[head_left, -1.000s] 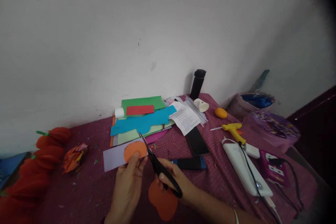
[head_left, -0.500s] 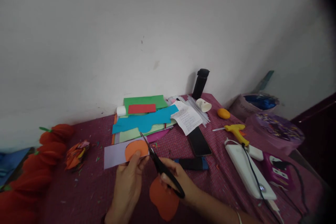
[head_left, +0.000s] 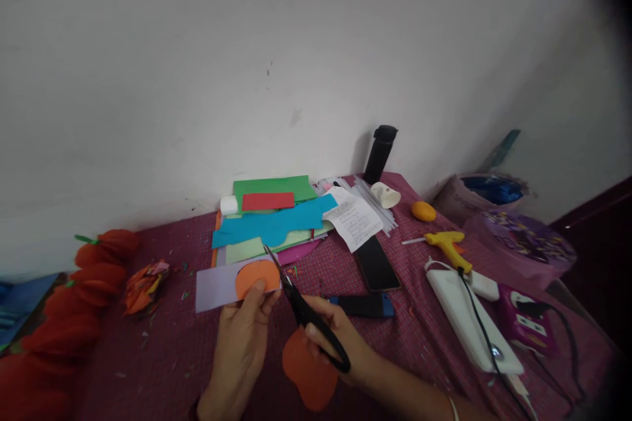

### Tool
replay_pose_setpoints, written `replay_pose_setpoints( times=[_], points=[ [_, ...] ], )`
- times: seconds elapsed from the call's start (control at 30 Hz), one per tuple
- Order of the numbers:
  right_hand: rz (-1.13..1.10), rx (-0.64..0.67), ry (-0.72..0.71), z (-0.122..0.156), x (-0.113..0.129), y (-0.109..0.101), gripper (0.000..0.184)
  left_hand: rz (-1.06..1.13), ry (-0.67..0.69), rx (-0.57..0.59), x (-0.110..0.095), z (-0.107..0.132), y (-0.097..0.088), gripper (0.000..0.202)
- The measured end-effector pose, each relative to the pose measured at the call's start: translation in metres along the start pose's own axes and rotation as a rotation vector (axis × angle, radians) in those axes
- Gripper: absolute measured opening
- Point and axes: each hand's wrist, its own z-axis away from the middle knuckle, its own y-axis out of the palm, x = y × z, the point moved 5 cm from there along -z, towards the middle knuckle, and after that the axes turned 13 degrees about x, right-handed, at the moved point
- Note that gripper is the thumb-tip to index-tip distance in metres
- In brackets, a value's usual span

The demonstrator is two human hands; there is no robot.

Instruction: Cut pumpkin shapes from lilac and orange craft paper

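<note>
My left hand (head_left: 243, 345) pinches a lilac paper strip (head_left: 217, 286) with an orange pumpkin-shaped piece (head_left: 257, 278) laid on top of it. My right hand (head_left: 336, 342) grips black scissors (head_left: 301, 312), fingers through the handle loops. The blades point up and left along the right edge of the orange piece. A second orange cut-out (head_left: 309, 371) lies on the maroon cloth (head_left: 172, 342) under my right hand.
Coloured paper sheets (head_left: 271, 223) are stacked by the wall with a black flask (head_left: 380, 154), a phone (head_left: 378, 263), a yellow glue gun (head_left: 447, 247), a white power bank (head_left: 469, 319) with cable, and orange paper pumpkins (head_left: 83, 289) at left.
The view shifted slightly. Both hands, the paper and the scissors keep nearly the same pose, with the blades still at the edge of the orange piece.
</note>
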Motion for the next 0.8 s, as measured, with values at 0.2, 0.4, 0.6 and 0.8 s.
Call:
replay_pose_setpoints(
  times=[0.2, 0.4, 0.6, 0.8],
  points=[
    [-0.014, 0.005, -0.017, 0.001, 0.001, -0.001, 0.052, -0.024, -0.031, 0.015, -0.004, -0.003, -0.001, 0.024],
    [-0.024, 0.011, 0.002, 0.002, 0.009, 0.001, 0.064, -0.151, -0.039, 0.034, -0.015, -0.01, -0.007, 0.026],
    [-0.024, 0.04, 0.007, 0.004, 0.011, 0.001, 0.062, -0.19, -0.052, 0.086, -0.023, -0.013, -0.007, 0.038],
    [-0.007, 0.048, 0.042, 0.006, 0.012, -0.003, 0.061, -0.221, -0.096, 0.106, -0.028, -0.016, -0.008, 0.031]
  ],
)
